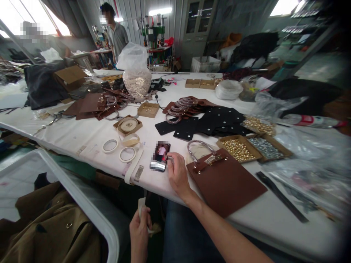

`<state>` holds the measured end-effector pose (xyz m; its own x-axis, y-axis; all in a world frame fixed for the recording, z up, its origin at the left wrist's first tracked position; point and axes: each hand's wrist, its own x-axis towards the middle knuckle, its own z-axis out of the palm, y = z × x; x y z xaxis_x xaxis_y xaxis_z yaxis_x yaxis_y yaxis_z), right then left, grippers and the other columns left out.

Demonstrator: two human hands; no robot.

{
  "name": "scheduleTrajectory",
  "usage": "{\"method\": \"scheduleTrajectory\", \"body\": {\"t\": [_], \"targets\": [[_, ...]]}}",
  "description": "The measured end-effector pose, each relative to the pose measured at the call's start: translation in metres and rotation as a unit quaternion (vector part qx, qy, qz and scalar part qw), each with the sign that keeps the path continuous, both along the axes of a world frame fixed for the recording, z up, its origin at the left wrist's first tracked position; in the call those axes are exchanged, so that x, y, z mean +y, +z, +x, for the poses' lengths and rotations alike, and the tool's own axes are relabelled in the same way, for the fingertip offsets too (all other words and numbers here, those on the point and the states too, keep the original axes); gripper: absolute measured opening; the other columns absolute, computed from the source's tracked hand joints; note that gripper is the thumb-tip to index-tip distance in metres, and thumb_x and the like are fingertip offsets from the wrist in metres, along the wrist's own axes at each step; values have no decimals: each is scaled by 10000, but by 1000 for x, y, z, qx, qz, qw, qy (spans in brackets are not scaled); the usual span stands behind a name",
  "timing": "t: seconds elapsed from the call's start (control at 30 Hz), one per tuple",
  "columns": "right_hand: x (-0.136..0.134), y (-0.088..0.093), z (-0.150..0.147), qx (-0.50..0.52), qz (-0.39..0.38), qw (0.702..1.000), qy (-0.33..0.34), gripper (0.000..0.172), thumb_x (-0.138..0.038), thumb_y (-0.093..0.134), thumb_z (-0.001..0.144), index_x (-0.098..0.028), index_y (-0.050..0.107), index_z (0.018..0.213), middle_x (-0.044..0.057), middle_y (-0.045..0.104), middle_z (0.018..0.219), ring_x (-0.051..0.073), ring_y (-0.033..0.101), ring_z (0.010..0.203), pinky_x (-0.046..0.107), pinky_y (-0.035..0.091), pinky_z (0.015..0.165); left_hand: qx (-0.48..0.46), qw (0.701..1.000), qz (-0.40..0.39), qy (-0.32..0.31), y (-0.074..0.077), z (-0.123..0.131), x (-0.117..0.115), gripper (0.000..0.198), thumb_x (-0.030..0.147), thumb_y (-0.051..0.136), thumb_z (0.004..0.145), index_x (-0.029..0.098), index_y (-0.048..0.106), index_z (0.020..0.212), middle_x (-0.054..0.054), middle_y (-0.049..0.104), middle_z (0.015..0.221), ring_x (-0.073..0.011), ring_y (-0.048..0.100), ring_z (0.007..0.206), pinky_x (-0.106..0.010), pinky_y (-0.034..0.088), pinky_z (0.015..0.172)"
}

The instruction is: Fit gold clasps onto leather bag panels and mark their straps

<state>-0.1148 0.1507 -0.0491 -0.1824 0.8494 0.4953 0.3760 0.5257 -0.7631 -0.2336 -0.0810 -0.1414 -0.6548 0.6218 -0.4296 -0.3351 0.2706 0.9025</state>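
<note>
My left hand (pixel 140 225) is closed around a pale strip (pixel 142 205) in front of the table edge, low in the view. My right hand (pixel 177 172) rests at a phone (pixel 160 157) with a lit screen, its index fingertip at the screen's right edge and its other fingers curled; nothing shows in it. Right of that hand lies a brown leather bag panel (pixel 227 186) with a wrapped handle (pixel 199 144) and a metal clasp. Two tape rolls, one of them here (pixel 127 154), and a loose white band (pixel 134 168) lie left of the phone.
A white bin (pixel 109 223) with brown cloth stands at lower left. Boxes of gold studs (pixel 238 149) and silver studs (pixel 265 147), black pieces (pixel 219 122), a dark strip (pixel 282 197) and brown panels (pixel 90 106) lie on the table (pixel 90 140). People are beyond it.
</note>
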Motion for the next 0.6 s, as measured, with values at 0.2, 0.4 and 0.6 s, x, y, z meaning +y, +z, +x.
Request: {"method": "scheduleTrajectory", "body": {"t": [0.2, 0.4, 0.6], "targets": [[-21, 23, -1, 49, 25, 998, 30, 244, -298, 520, 1165, -259, 684, 1342, 140, 733, 1361, 347, 638, 1375, 607, 488, 1256, 38, 998, 46, -13, 39, -4, 5, 642, 779, 786, 966, 137, 773, 985, 36, 517, 614, -111, 457, 540, -207, 380, 519], [-113, 43, 10, 98, -212, 956, 176, 382, -335, 753, 1069, -263, 669, 1434, 86, 753, 1334, 279, 731, 1226, 453, 610, 1114, 12, 998, 69, -7, 72, 4, -12, 643, 774, 888, 880, 145, 781, 962, 26, 547, 637, -124, 505, 582, -211, 421, 545], [-156, 37, 21, 70, -377, 893, 237, 477, -344, 979, 841, -258, 793, 1271, 26, 807, 1206, 248, 783, 1036, 331, 628, 895, 10, 999, 22, 43, 86, 20, -10, 803, 861, 1011, 545, 184, 826, 935, -52, 733, 723, -269, 696, 672, -306, 558, 539]]}}
